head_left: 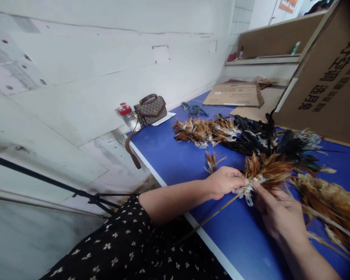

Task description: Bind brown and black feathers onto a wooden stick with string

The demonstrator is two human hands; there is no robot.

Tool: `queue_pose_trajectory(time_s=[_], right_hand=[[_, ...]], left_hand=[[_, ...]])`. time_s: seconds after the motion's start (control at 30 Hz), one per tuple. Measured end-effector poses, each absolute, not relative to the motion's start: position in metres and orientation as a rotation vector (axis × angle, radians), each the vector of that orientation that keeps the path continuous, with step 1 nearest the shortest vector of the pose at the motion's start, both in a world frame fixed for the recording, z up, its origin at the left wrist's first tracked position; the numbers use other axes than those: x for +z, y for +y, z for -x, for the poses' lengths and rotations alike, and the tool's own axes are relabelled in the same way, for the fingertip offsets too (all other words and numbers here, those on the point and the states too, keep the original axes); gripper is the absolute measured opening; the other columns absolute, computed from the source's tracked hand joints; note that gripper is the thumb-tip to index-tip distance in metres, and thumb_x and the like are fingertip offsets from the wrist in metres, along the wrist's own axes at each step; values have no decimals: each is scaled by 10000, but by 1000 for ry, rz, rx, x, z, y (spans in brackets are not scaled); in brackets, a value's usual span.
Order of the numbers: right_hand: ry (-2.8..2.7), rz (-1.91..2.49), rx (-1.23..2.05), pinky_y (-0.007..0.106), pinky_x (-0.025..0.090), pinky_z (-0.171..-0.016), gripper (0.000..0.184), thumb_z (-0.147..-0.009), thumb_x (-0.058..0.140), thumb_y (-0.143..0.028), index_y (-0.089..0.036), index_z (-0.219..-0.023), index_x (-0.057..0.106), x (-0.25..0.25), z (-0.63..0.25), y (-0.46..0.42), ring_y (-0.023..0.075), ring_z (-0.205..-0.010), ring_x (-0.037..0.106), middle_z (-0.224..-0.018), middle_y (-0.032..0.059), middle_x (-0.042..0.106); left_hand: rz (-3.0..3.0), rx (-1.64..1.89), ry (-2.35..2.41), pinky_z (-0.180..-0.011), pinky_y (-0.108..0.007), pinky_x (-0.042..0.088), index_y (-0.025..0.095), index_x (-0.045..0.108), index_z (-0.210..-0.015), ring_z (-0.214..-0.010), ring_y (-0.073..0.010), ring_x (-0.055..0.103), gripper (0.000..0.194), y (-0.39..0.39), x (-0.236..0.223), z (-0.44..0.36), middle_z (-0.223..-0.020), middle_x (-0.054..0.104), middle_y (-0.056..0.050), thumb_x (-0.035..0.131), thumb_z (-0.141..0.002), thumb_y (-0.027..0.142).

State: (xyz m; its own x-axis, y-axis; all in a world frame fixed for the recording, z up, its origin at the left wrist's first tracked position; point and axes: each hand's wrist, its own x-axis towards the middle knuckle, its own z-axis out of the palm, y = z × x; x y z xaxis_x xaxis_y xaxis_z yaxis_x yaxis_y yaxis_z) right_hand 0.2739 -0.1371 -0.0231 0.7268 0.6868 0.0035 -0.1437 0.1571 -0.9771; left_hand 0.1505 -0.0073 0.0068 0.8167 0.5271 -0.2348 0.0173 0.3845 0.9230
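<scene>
Brown feathers fan out from a feather bunch with fluffy pale bases, above the blue tabletop. My left hand pinches its base from the left, fingers closed. From the right, my right hand grips the same bunch, its thumb pressed on the pale bases and its other fingers partly hidden. A thin stick runs from the bunch down past the table edge to my lap. Just beyond my left hand lies a small brown feather tuft. Long golden-brown feathers lie to the right of my right hand.
Piles of orange-brown feathers and black feathers lie across the table. A handbag and a red-capped bottle stand at the far left corner. Flat cardboard lies behind; a large cardboard panel rises at right.
</scene>
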Motion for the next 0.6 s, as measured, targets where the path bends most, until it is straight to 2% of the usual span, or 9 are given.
queue_pose_trajectory(time_s=[0.17, 0.27, 0.37, 0.43, 0.6], right_hand=[[-431, 1315, 623, 255, 284, -432, 703, -659, 1149, -573, -219, -581, 547, -24, -269, -135, 89, -521, 369, -567, -59, 434], [-414, 1302, 633, 250, 292, -429, 702, -642, 1152, -578, -220, -587, 551, -27, -271, -135, 87, -517, 372, -573, -61, 436], [-407, 1284, 687, 244, 286, -419, 709, -569, 1166, -606, -215, -598, 576, -31, -275, -135, 86, -521, 369, -581, -59, 447], [-401, 1275, 721, 236, 279, -415, 709, -516, 1179, -600, -210, -605, 594, -33, -277, -135, 83, -527, 362, -589, -58, 454], [-439, 1259, 758, 242, 300, -424, 680, -605, 1153, -585, -206, -605, 588, -32, -278, -134, 84, -518, 374, -580, -56, 443]], left_hand=[[-1259, 436, 520, -649, -258, 406, 175, 632, -849, -637, -84, 507, 456, -12, -3, -147, -699, 603, 41, 978, -866, 471], [-1439, 504, 455, -679, -265, 427, 185, 645, -929, -686, -106, 517, 289, -16, -8, -144, -759, 591, 34, 877, -947, 356], [-1728, 616, 429, -753, -289, 486, 201, 660, -922, -771, -142, 559, 160, -19, -8, -139, -846, 625, -8, 818, -936, 220], [-1856, 674, 424, -847, -313, 539, 202, 685, -913, -850, -168, 604, 119, -17, -7, -137, -928, 665, -42, 803, -924, 188], [-1804, 706, 426, -971, -333, 584, 175, 754, -994, -999, -191, 685, 149, -4, -8, -137, -1062, 713, -75, 869, -919, 232]])
